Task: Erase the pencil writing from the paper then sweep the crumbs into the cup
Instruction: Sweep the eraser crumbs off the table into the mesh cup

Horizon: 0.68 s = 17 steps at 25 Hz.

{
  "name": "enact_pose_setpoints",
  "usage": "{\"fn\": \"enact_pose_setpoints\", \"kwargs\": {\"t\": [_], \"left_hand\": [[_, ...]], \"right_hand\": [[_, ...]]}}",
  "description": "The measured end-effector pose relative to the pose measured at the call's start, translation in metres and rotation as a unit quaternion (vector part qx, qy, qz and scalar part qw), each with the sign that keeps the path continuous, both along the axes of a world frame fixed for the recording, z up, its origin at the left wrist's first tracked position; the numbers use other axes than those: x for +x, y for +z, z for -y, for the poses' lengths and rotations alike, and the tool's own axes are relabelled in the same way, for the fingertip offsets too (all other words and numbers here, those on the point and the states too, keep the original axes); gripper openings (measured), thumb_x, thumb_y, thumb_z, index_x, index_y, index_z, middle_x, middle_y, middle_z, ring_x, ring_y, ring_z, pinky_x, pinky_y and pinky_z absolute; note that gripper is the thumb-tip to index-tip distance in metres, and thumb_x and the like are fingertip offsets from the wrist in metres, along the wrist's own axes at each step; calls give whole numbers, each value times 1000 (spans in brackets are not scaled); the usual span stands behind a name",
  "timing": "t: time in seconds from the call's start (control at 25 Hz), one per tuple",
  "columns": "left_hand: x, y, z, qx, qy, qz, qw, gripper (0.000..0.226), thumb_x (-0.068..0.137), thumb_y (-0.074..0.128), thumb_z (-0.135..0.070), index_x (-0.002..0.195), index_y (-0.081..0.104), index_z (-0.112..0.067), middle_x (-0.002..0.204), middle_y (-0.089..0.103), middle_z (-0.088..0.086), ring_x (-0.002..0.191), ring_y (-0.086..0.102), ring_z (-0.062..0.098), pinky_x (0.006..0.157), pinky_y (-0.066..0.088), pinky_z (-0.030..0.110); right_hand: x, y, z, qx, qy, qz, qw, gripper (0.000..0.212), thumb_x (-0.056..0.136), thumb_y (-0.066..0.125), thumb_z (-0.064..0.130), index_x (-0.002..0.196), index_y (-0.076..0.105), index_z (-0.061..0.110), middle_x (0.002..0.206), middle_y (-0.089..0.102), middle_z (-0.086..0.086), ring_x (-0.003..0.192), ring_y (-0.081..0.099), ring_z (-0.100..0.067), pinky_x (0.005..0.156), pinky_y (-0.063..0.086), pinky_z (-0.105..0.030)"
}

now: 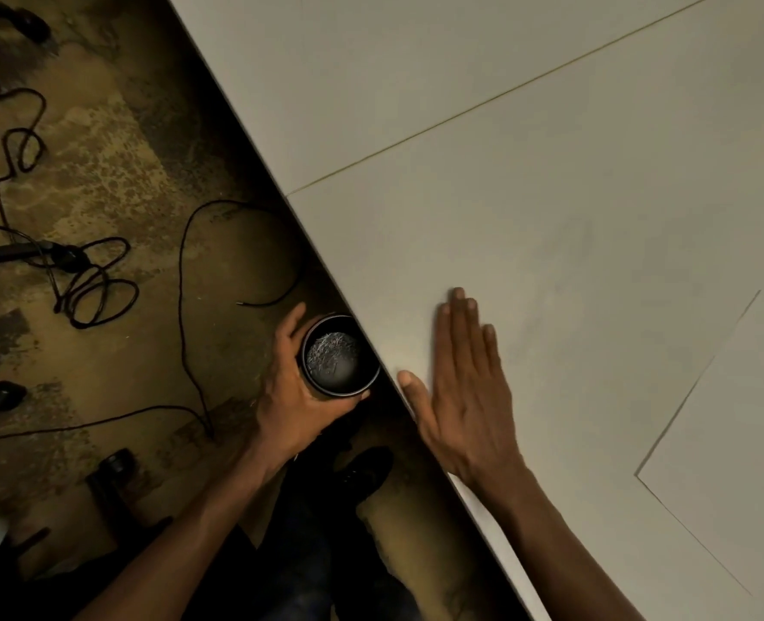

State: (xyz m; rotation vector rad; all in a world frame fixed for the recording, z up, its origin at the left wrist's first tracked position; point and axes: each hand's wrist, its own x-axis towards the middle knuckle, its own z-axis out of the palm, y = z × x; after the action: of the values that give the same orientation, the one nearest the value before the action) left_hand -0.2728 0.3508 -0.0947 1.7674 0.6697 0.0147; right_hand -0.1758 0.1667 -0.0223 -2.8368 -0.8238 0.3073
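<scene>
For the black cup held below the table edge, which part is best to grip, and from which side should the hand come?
Grip the round side wall of the black cup, coming from the side away from the table, as the left hand does now. The cup stands upright with its open mouth up and crumbs inside, and its rim sits against the table edge, so the top and the table side should stay free.
</scene>
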Motion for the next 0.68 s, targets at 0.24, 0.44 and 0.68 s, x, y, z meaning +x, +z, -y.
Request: {"fn": "enact_pose_setpoints", "kwargs": {"t": [0.24,0.44,0.68], "left_hand": [[0,8,-2,-2,-14,6,1000,112,72,91,-35,153,15,-35,159,39,7,142,46,21,114,43,52],[-1,12,-5,-15,6,3,1000,115,59,84,-55,152,17,-48,154,45,0,138,48,15,111,44,38],[-4,10,-6,-10,-3,-7,1000,113,63,90,-47,147,16,-59,151,47,-5,132,50,6,105,46,30]], "right_hand": [[-30,-4,-66,13,141,-15,990,79,98,28,58,152,11,3,162,-2,-14,150,-6,-24,121,12,-45],[-23,3,-57,96,94,-28,991,73,100,34,50,153,11,6,162,1,-10,150,-2,-21,122,9,-40],[-17,-2,-60,52,92,-25,994,74,101,34,50,152,11,1,161,1,-16,150,-6,-25,123,5,-42]]}}
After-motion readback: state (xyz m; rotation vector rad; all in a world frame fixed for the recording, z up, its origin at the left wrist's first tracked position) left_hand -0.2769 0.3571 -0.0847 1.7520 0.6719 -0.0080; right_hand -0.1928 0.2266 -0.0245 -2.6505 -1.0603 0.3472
